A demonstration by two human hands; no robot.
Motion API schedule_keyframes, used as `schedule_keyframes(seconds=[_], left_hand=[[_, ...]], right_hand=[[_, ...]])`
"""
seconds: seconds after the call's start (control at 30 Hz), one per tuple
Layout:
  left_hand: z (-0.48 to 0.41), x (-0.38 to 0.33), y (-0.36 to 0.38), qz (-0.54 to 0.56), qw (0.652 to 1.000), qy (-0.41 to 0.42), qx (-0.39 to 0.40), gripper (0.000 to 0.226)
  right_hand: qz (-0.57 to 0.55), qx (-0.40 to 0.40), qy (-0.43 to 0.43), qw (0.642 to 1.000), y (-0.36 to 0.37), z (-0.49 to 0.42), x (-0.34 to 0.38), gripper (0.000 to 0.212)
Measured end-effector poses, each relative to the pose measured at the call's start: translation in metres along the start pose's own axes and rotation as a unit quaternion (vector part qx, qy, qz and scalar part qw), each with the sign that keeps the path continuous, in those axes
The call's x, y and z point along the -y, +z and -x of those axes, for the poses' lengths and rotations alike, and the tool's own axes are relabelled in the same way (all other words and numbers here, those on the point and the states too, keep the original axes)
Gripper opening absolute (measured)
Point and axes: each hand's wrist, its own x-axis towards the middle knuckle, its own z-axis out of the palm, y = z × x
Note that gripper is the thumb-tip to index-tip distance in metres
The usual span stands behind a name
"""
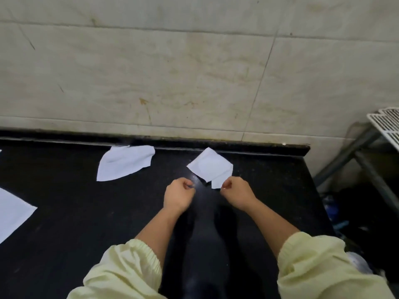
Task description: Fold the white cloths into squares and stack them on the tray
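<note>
In the head view, a black counter (64, 212) ran along a pale tiled wall (194, 72). Both forearms reached out over it from pale yellow sleeves (129, 270).

The left hand (179, 194) was held over bare counter with its fingers curled in. Its grip was closed, with nothing visible inside it, and it was apart from the nearest cloth.

The right hand (236, 193) was held beside it, also with curled fingers. Its fingertips (224, 186) met the near corner of a white cloth (210, 167). The picture was too soft to show whether that grip pinched the corner or only touched it.

This white cloth lay just beyond the two hands, partly folded and turned like a diamond. Its far corner reached the raised back edge of the counter, and its near flap hung toward the right hand.

A second white cloth (125, 162) lay to the left of it, loosely doubled over, with its far edge against the same back edge. The two cloths were well apart.

A third white cloth (13, 212) lay flat at the left border of the picture and was cut off by it.

At the far right, past the end of the counter, a white wire rack (386, 124) sat on a grey metal frame (354, 152).
</note>
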Motion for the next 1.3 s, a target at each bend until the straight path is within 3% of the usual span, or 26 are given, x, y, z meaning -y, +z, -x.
schedule_keyframes(seconds=[0.17,0.27,0.4,0.6,0.73,0.97,1.13,1.3], left_hand=[[-0.019,0.009,0.016,-0.010,0.999,0.022,0.031,0.021],[-0.034,0.010,0.026,-0.021,0.998,0.043,0.042,0.034],[-0.054,0.011,0.039,-0.105,0.990,0.094,0.002,0.049],[-0.071,0.016,0.063,-0.117,0.983,0.133,-0.048,0.038],[-0.081,0.019,0.069,-0.073,0.986,0.138,-0.060,0.020],[-0.060,0.005,0.045,0.055,0.987,0.105,-0.106,0.015],[-0.030,-0.001,0.015,0.155,0.978,0.086,-0.113,0.012],[0.005,0.001,-0.016,0.209,0.966,0.075,-0.133,0.019]], right_hand=[[0.026,-0.005,0.031,0.999,0.017,-0.013,-0.006,0.015],[0.044,-0.020,0.029,0.998,0.024,-0.027,-0.009,0.028],[0.129,-0.027,0.004,0.991,0.034,-0.045,-0.011,0.039],[0.175,-0.044,-0.044,0.983,0.047,-0.062,-0.022,0.033],[0.091,-0.075,-0.059,0.991,0.044,-0.068,-0.030,0.021],[-0.121,-0.101,-0.002,0.987,0.002,-0.064,-0.017,0.002],[-0.308,-0.065,0.034,0.949,-0.027,-0.042,-0.002,0.017],[-0.384,-0.057,0.054,0.920,-0.037,-0.017,0.002,0.012]])
